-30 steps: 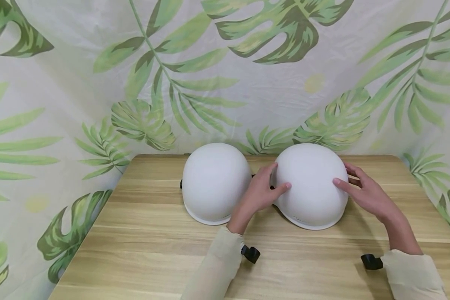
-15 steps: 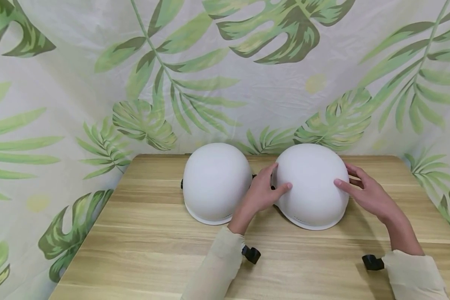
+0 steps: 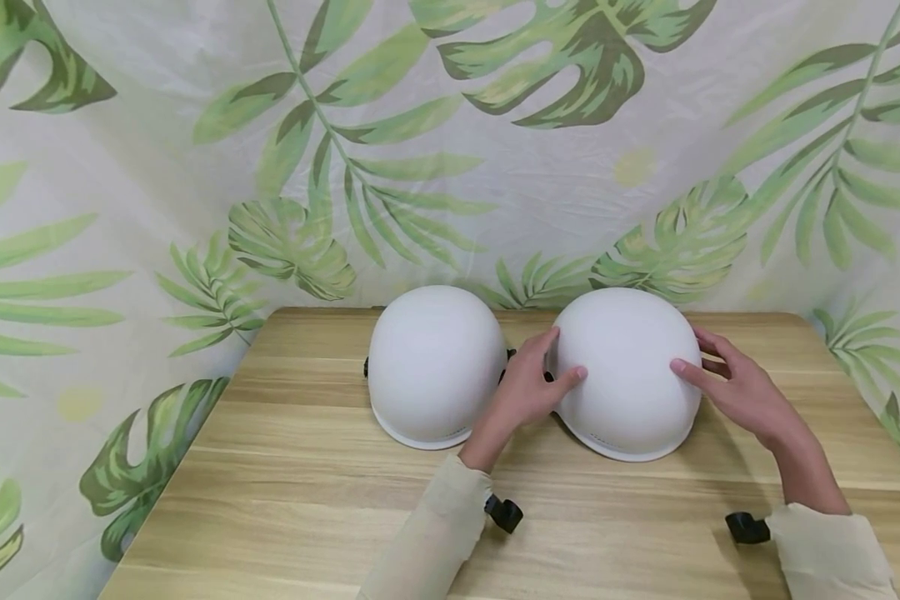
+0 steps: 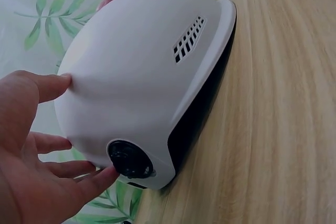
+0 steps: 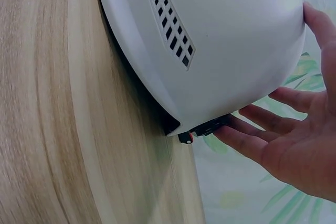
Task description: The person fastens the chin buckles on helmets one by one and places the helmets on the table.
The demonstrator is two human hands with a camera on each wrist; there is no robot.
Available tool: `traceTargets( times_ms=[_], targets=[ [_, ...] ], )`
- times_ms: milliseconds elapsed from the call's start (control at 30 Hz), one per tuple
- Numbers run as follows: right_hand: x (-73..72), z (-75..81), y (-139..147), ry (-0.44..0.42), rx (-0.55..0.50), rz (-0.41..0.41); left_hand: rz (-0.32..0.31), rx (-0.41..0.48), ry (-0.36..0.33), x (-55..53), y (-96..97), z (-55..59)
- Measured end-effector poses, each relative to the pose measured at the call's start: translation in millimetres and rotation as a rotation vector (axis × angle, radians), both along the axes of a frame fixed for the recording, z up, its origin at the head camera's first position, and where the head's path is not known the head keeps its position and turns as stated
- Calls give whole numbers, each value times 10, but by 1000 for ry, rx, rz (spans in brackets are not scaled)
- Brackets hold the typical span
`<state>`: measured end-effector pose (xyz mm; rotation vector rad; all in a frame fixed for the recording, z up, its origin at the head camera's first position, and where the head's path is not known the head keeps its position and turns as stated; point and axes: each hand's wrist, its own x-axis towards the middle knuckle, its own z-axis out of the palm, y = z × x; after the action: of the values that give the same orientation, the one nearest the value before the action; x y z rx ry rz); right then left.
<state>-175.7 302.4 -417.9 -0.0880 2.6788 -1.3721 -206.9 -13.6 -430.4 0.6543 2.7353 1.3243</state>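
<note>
Two white helmets with vented sides and short brims sit side by side on a wooden table. My left hand (image 3: 521, 387) and right hand (image 3: 742, 392) hold the right-hand helmet (image 3: 626, 375) from its two sides, thumbs on the front of the shell and fingers reaching behind. In the left wrist view, a fingertip of that hand lies against a round black dial (image 4: 129, 159) on the shell's side. Seen from the right wrist, a black fitting (image 5: 210, 125) juts from the lower edge beside my fingers. The left-hand helmet (image 3: 431, 367) stands partly behind my left wrist.
The wooden table (image 3: 307, 500) ends at a leaf-patterned cloth (image 3: 450, 167) just behind the helmets. Black camera mounts (image 3: 504, 514) stick out from both sleeves. Black fittings show at the sides of the left-hand helmet.
Both hands keep the same hold on the right-hand helmet. The whole scene has shifted very slightly right in the head view; otherwise nothing visibly moves.
</note>
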Motion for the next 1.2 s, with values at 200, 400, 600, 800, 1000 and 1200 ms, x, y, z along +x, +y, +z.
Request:
traceTargets(
  times_ms=[200, 400, 600, 800, 1000, 1200],
  targets=[
    [37, -10, 1, 20, 4, -14, -2, 7, 25, 24, 34, -14],
    [57, -11, -7, 41, 18, -21, 10, 17, 39, 42, 50, -8],
    [44, 13, -33, 46, 15, -23, 24, 67, 74, 47, 52, 42],
    [26, 12, -29, 50, -43, -8, 37, 78, 97, 61, 39, 122],
    [27, 1, -16, 46, -93, -7, 27, 66, 89, 41, 7, 147],
    [36, 2, -26, 46, -116, -11, -7, 110, 91, 17, -10, 135]
  ],
)
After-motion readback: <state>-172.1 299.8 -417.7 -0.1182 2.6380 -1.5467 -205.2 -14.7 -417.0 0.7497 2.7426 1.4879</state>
